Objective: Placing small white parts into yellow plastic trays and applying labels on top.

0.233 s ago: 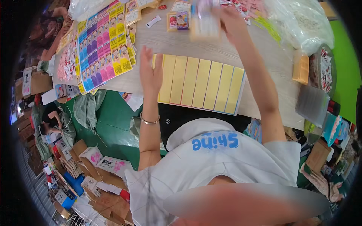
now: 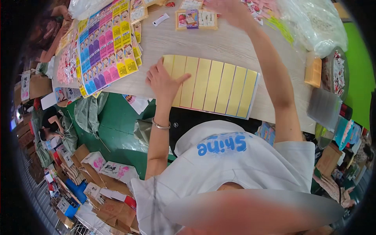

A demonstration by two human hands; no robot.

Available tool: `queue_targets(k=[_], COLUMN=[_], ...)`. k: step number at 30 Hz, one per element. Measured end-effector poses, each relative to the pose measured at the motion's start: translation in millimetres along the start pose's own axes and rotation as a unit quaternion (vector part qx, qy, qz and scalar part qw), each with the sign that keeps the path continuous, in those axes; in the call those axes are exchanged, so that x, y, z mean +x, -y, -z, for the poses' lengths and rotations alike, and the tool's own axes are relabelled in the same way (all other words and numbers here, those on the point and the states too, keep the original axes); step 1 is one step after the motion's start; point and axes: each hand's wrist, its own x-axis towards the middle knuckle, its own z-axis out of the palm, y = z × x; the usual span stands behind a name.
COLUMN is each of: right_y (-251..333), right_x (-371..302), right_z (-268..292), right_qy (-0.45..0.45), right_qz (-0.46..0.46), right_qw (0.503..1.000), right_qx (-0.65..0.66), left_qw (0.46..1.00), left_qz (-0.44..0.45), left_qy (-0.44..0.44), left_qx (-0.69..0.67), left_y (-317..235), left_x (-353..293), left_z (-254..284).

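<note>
A sheet of pale yellow strips (image 2: 205,86) divided by thin coloured lines lies on the table close to my body. My left hand (image 2: 165,82) rests on its left end, palm down, the thumb stretched away from the fingers. Beyond the sheet, my right hand (image 2: 234,13) is held at the top edge of the view, its fingers smeared and partly cut off. Just left of it lies a clear flat pack (image 2: 206,18) of small white pieces in a yellow tray, with a purple label (image 2: 192,18) across it.
Colourful printed sheets (image 2: 105,51) overlap at the left, beside pink-and-white sachets (image 2: 67,72). A small white packet (image 2: 160,19) lies near the far edge. On the right are a clear plastic bag (image 2: 317,29), yellow trays (image 2: 313,72) and a round container of sachets (image 2: 337,74).
My right hand has let go of the pack, which now lies on the table. My left hand has come down from the air onto the sheet, which has shifted slightly right.
</note>
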Motion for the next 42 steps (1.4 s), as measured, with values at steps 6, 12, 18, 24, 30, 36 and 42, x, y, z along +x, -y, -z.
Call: queue_targets(k=[6, 12, 18, 24, 30, 36, 42], right_y=[19, 4, 67, 2, 11, -82, -144], right_x=[-186, -240, -259, -420, -504, -416, -432], right_z=[-55, -38, 16, -21, -73, -101, -105], right_qy=[-0.051, -0.354, -0.146, 0.182, -0.112, -0.282, -0.396], right_qz=[0.042, 0.077, 0.181, -0.357, -0.587, -0.501, -0.436], right_qw=[0.993, 0.920, 0.968, 0.875, 0.681, 0.757, 0.791], right_qx=[-0.093, 0.150, 0.095, 0.272, 0.425, 0.311, 0.166], left_qw=[0.949, 0.753, 0.875, 0.843, 0.915, 0.928, 0.935], left_qz=[-0.144, -0.523, -0.160, -0.027, -0.112, -0.272, -0.280], left_qy=[-0.070, -0.130, 0.024, 0.164, -0.024, -0.092, -0.084], left_qx=[-0.271, -0.378, -0.457, -0.511, -0.388, -0.237, -0.200], left_y=[-24, -61, -54, -31, -18, -60, -53], left_x=[-7, -70, -98, -93, -46, -31, -34], left_z=[-10, 98, 80, 32, -7, -52, -48])
